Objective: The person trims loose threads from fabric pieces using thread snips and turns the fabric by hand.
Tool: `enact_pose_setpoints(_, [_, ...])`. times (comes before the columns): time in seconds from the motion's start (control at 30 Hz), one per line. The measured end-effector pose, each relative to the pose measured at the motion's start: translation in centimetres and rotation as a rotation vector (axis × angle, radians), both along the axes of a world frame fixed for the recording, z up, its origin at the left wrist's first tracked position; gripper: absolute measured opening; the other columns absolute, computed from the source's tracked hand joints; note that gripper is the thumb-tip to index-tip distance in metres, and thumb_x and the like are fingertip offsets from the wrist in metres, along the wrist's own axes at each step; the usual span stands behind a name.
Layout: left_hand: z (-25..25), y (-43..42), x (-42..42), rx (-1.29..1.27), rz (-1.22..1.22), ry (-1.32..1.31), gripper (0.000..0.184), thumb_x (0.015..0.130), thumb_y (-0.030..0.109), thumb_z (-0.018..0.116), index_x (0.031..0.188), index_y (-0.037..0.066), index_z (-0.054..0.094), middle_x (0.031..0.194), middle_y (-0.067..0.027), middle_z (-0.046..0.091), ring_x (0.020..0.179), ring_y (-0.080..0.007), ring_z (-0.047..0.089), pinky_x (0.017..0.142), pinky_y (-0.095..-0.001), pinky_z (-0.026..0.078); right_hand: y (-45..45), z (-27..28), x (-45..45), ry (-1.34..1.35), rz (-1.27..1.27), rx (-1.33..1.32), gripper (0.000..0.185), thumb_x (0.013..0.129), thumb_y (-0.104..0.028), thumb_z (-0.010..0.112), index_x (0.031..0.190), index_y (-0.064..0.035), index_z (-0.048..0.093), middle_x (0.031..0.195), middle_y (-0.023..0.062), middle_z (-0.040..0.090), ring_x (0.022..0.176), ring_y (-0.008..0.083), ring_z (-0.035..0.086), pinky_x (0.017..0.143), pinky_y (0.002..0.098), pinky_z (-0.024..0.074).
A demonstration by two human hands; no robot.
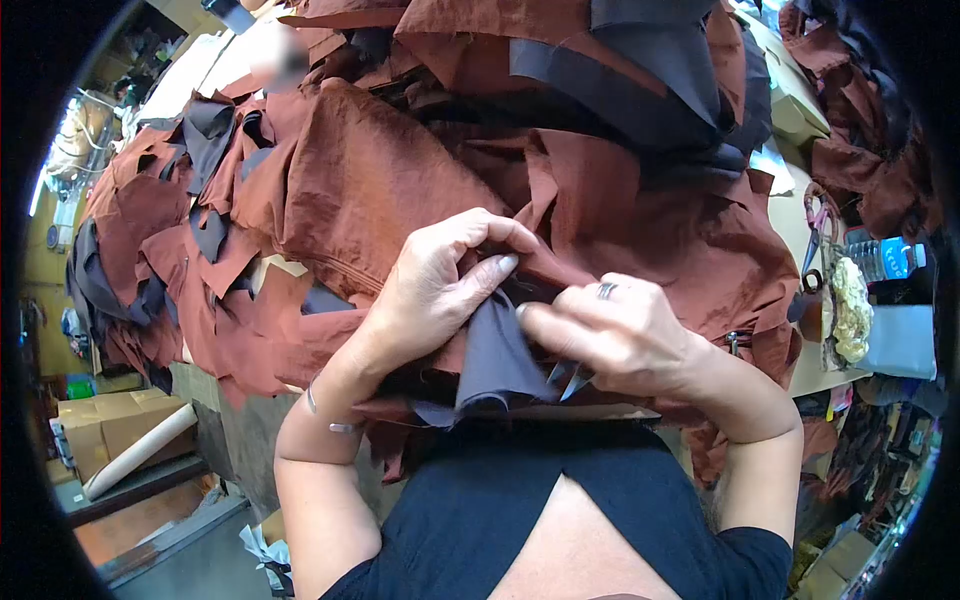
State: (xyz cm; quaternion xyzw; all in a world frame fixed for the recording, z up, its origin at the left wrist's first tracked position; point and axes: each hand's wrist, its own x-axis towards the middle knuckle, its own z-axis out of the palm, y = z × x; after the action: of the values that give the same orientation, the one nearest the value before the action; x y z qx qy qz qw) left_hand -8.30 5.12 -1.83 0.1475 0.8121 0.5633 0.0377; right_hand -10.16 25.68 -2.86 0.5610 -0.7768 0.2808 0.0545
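My left hand (445,285) pinches the edge of the rust-brown fabric (370,190) and a dark grey piece of fabric (497,365) that hangs below its fingertips. To the right, my right hand (615,335), with a ring on it, is curled, its fingertips close to the dark piece. Small pointed metal blades (573,383) stick out below my right hand; their handles are hidden in it. The brown fabric spreads across the table behind both hands.
Heaps of brown and dark fabric (640,90) lie behind and to the left. On the right are scissors (811,272), a water bottle (888,259) and a pale yellowish bundle (851,310). A cardboard box (110,425) and a roll (140,452) stand at lower left.
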Motion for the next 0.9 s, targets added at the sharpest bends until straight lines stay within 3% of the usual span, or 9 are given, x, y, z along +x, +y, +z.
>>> enact_pose_setpoints(0.03, [-0.1, 0.0, 0.0, -0.010, 0.002, 0.036, 0.016, 0.079, -0.002, 0.054, 0.095, -0.002, 0.057, 0.085, -0.0060, 0.058, 0.079, -0.0105, 0.054, 0.072, -0.0214, 0.043, 0.1, -0.1, -0.1, -0.089, -0.030, -0.036, 0.037, 0.060, -0.003, 0.064, 0.097, -0.0054, 0.058, 0.085, 0.0092, 0.055, 0.057, 0.0215, 0.055, 0.054, 0.0305, 0.0439])
enact_pose_setpoints(0.07, [0.3, -0.1, 0.0, 0.058, -0.035, -0.030, 0.024, 0.077, -0.004, 0.055, 0.100, -0.001, 0.057, 0.092, -0.0074, 0.059, 0.088, -0.0121, 0.055, 0.077, -0.0223, 0.042, 0.1, 0.4, 0.1, -0.215, -0.171, -0.081, 0.041, 0.063, 0.000, 0.064, 0.102, -0.0042, 0.052, 0.088, 0.0133, 0.054, 0.067, 0.0285, 0.057, 0.061, 0.0335, 0.0461])
enact_pose_setpoints(0.1, [0.2, -0.1, 0.0, 0.065, -0.031, -0.039, 0.025, 0.077, -0.004, 0.055, 0.102, -0.001, 0.057, 0.094, -0.0076, 0.058, 0.091, -0.0126, 0.054, 0.079, -0.0225, 0.042, 0.4, 0.8, -0.3, -0.327, -0.185, -0.149, 0.045, 0.070, 0.000, 0.061, 0.112, -0.0037, 0.046, 0.090, 0.0134, 0.053, 0.075, 0.0284, 0.057, 0.069, 0.0336, 0.0461])
enact_pose_setpoints(0.27, [0.0, -0.5, -0.3, 0.120, -0.057, -0.100, 0.037, 0.075, -0.004, 0.056, 0.111, 0.000, 0.055, 0.105, -0.0071, 0.055, 0.101, -0.0133, 0.050, 0.085, -0.0236, 0.039, 1.9, 1.6, -1.1, -0.496, -0.173, -0.154, 0.047, 0.076, -0.004, 0.060, 0.120, -0.0043, 0.045, 0.094, 0.0097, 0.053, 0.082, 0.0169, 0.054, 0.075, 0.0281, 0.0438])
enact_pose_setpoints(0.43, [0.4, -0.6, -0.1, 0.192, -0.058, -0.238, 0.042, 0.073, -0.003, 0.058, 0.115, -0.002, 0.052, 0.108, -0.0059, 0.053, 0.100, -0.0117, 0.049, 0.089, -0.0233, 0.037, 0.9, 1.7, -0.9, -0.265, -0.247, -0.158, 0.048, 0.073, -0.005, 0.064, 0.118, -0.0042, 0.048, 0.087, 0.0118, 0.058, 0.073, 0.0203, 0.060, 0.065, 0.0280, 0.0475])
enact_pose_setpoints(0.53, [-0.1, -0.4, 0.0, 0.273, -0.045, -0.209, 0.043, 0.073, -0.005, 0.057, 0.116, -0.002, 0.052, 0.109, -0.0065, 0.053, 0.098, -0.0103, 0.049, 0.086, -0.0219, 0.038, 0.0, 0.8, -0.5, 0.036, -0.326, -0.071, 0.046, 0.071, -0.011, 0.064, 0.113, -0.0026, 0.049, 0.074, 0.0068, 0.055, 0.055, 0.0188, 0.056, 0.048, 0.0281, 0.0454])
enact_pose_setpoints(0.67, [0.0, -0.5, 0.1, 0.242, -0.047, -0.178, 0.043, 0.074, -0.005, 0.057, 0.116, -0.002, 0.051, 0.110, -0.0073, 0.052, 0.099, -0.0107, 0.049, 0.087, -0.0219, 0.038, -0.9, 0.1, -0.1, 0.221, -0.392, 0.021, 0.032, 0.072, -0.015, 0.060, 0.102, -0.0030, 0.053, 0.065, 0.0040, 0.046, 0.049, 0.0147, 0.050, 0.045, 0.0262, 0.0416])
enact_pose_setpoints(0.8, [-0.1, -0.3, 0.3, 0.353, -0.042, -0.210, 0.044, 0.074, -0.004, 0.057, 0.118, -0.002, 0.050, 0.111, -0.0074, 0.051, 0.100, -0.0116, 0.049, 0.088, -0.0230, 0.039, -0.9, -0.3, -0.1, 0.293, -0.398, 0.049, 0.029, 0.074, -0.012, 0.056, 0.101, -0.0015, 0.054, 0.065, 0.0037, 0.046, 0.049, 0.0139, 0.050, 0.046, 0.0253, 0.0411])
enact_pose_setpoints(0.9, [0.1, -0.4, 0.2, 0.254, -0.063, -0.127, 0.044, 0.075, -0.003, 0.057, 0.119, -0.001, 0.049, 0.110, -0.0072, 0.050, 0.100, -0.0116, 0.049, 0.087, -0.0235, 0.041, -0.8, -0.1, 0.0, 0.288, -0.406, 0.066, 0.032, 0.072, -0.009, 0.057, 0.103, -0.0010, 0.054, 0.065, 0.0046, 0.047, 0.049, 0.0159, 0.049, 0.046, 0.0266, 0.0402])
